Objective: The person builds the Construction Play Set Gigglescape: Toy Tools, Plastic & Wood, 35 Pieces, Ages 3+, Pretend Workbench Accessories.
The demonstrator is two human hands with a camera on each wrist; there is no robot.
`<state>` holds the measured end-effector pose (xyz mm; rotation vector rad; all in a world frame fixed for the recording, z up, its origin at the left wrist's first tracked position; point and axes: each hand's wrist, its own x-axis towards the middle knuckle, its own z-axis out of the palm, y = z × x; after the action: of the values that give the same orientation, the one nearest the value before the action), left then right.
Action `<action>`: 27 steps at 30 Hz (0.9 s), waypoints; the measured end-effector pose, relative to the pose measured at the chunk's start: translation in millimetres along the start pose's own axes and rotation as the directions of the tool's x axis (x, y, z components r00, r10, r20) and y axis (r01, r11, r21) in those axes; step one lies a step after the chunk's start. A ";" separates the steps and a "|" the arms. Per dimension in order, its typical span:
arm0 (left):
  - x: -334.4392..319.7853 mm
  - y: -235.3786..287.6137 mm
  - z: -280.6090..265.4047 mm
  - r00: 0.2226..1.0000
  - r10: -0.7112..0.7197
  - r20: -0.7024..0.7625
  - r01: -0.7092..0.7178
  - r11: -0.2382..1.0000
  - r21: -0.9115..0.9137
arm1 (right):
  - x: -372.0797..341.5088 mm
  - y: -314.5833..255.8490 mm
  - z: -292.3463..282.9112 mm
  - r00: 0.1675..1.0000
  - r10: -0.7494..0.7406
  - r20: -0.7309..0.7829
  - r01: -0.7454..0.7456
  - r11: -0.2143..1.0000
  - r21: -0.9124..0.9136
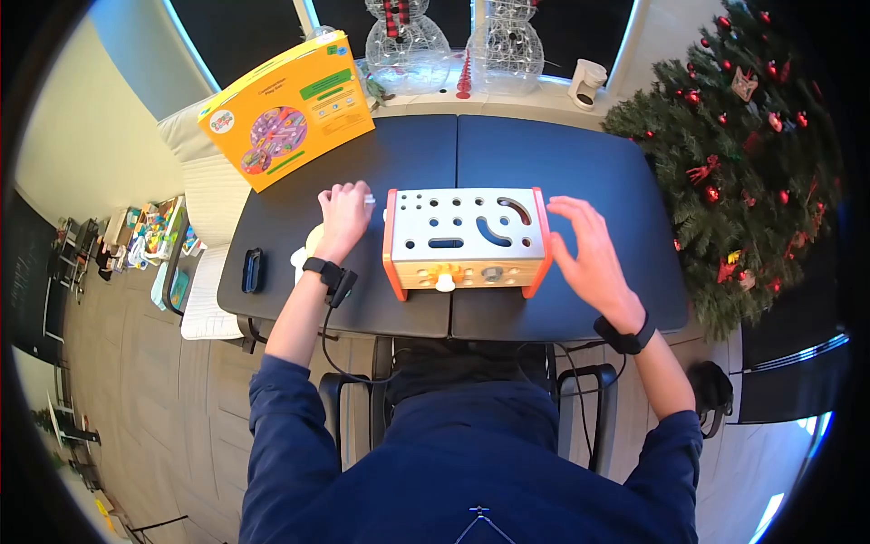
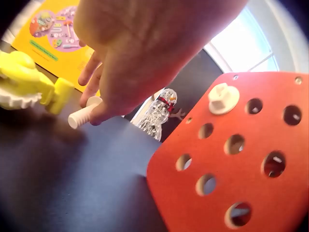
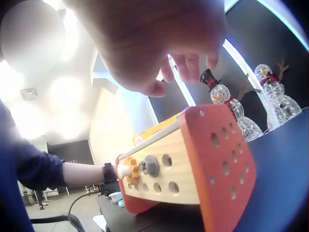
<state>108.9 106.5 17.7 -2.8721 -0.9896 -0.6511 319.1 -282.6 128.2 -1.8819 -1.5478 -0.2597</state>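
Blue-black table (image 1: 589,163): hours read from its centre in the head view.

Small dark object (image 1: 253,271): between 8 and 9 o'clock, near the edge.

Yellow carton (image 1: 331,113): 10 o'clock, printed, standing.

Yellow toy part (image 2: 21,72): 9 o'clock, partly behind the left wrist; form unclear.

Left hand (image 1: 346,218): 9 o'clock, thumb and finger pinching a white bolt (image 2: 83,116), threaded shank exposed, held apart from the toy box.

Toy box (image 1: 467,227): centre, upright; pale perforated top with slots, wooden front, orange-red end panels. White fitting (image 2: 224,98) in the 9 o'clock panel; yellow gear (image 3: 133,165) and grey nut (image 3: 151,165) side by side on the 6 o'clock face.

Two wire snowmen (image 1: 408,50): either side of 12 o'clock, beyond the table.

Right hand (image 1: 584,249): past 3 o'clock, fingers loosely extended, thumb apart, nothing gripped; just beside the toy box, contact cannot be told.

Decorated tree (image 1: 743,163): between 2 and 3 o'clock, off the table.
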 end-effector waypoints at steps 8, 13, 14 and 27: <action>5.8 124.8 -136.9 0.999 0.000 0.050 0.039 0.633 -0.773 | 21.2 1.2 -34.9 1.000 0.028 -0.001 -0.028 0.990 0.137; -6.1 195.0 -126.0 0.954 0.248 0.168 0.014 0.523 -0.852 | 32.2 -12.9 -39.9 0.996 -0.068 0.059 0.058 0.985 0.164; -6.0 204.1 -116.5 0.945 0.275 0.178 0.019 0.499 -0.867 | 33.6 -15.0 -40.8 0.993 -0.082 0.080 0.067 0.983 0.170; -10.4 233.8 -87.6 0.927 0.364 0.092 -0.137 0.555 -0.820 | 40.8 3.4 -37.0 0.939 -0.156 0.307 0.125 0.985 0.116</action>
<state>207.9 -100.4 117.1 -3.8765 -0.2334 -0.9022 343.1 -273.0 177.0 -1.8045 -1.8766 0.0566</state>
